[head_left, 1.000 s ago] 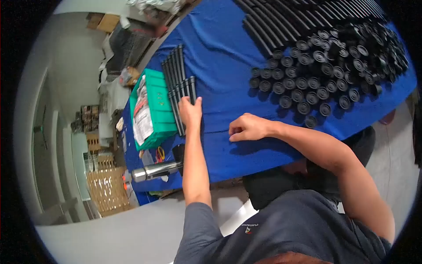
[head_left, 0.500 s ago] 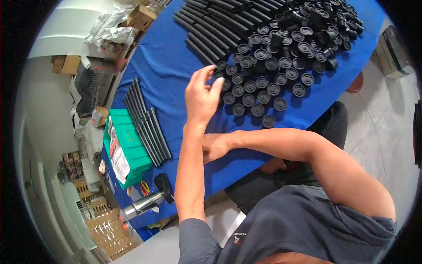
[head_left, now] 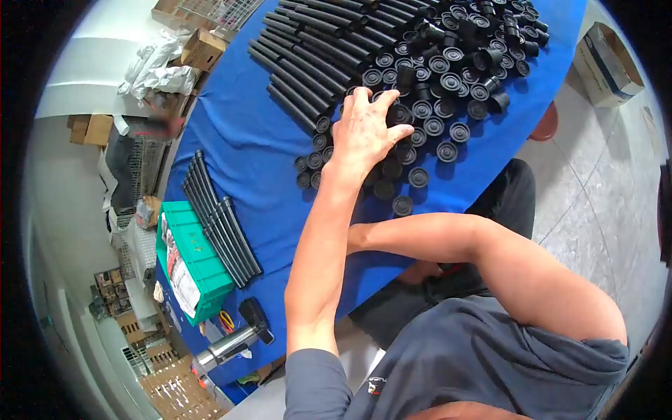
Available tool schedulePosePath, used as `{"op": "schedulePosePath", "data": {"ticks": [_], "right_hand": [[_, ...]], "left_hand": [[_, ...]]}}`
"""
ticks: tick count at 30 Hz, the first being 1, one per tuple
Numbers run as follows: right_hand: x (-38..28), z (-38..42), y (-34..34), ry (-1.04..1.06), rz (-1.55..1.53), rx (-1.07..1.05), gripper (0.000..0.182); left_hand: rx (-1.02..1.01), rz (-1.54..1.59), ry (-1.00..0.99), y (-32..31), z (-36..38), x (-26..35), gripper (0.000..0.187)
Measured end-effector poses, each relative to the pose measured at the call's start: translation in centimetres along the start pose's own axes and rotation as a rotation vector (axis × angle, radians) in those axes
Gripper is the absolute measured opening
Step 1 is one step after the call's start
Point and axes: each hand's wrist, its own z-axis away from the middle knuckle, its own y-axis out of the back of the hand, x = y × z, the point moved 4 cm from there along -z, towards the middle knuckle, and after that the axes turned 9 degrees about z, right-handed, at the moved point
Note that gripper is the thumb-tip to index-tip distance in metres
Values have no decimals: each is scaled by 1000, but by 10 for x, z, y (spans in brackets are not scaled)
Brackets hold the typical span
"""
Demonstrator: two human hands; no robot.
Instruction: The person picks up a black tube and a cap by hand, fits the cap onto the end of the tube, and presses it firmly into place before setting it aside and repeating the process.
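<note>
My left hand point(head_left: 364, 133) reaches over the near left part of a pile of round black caps point(head_left: 446, 152), its fingers spread on or just above them. Whether a fingertip touches a cap is unclear. Beyond my left hand, long black tubes point(head_left: 297, 91) lie side by side on the blue cloth point(head_left: 234, 129), next to the caps. My right forearm crosses beneath my left forearm. Only the wrist edge of my right hand point(head_left: 357, 238) shows; its fingers, and anything in them, are hidden.
Several black tubes with collars point(head_left: 220, 220) lie left, against a green crate point(head_left: 199, 255) holding papers. Near the front edge are a black and silver tool point(head_left: 234, 343) and yellow-handled scissors point(head_left: 226, 321). A red stool point(head_left: 544, 122) and an open carton point(head_left: 607, 66) stand on the floor at right.
My left hand has moved right over the caps, and its fingers have spread wider. My right hand has slipped further out of sight behind the left forearm. The camera view has shifted slightly.
</note>
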Motion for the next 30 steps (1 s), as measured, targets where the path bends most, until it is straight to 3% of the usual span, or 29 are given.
{"op": "schedulePosePath", "data": {"ticks": [9,14,17,20,23,24,26,28,29,30], "right_hand": [[31,1,-13,62,6,34,31],[47,-2,-22,174,234,13,20],[73,-8,-53,185,177,45,21],[32,-2,-19,189,-5,7,25],[84,1,-37,15,-104,-10,66],[47,10,-22,60,-28,69,47],[-25,9,1,87,55,80,39],[-41,-13,5,61,53,-54,56],[0,-25,-17,123,150,3,39],[-9,-26,-15,74,266,-82,35]], "left_hand": [[19,18,-9,-1,-1,0,46],[175,80,-59,11,12,-5,45],[89,53,-55,-6,22,-19,48],[169,122,-93,-7,20,-29,46],[162,174,-76,-2,20,-29,43],[179,200,-72,4,23,-28,42],[254,252,-92,28,29,-29,42],[348,245,-53,62,46,-44,43],[373,266,17,77,62,-58,43],[405,244,80,88,80,-76,42]]}}
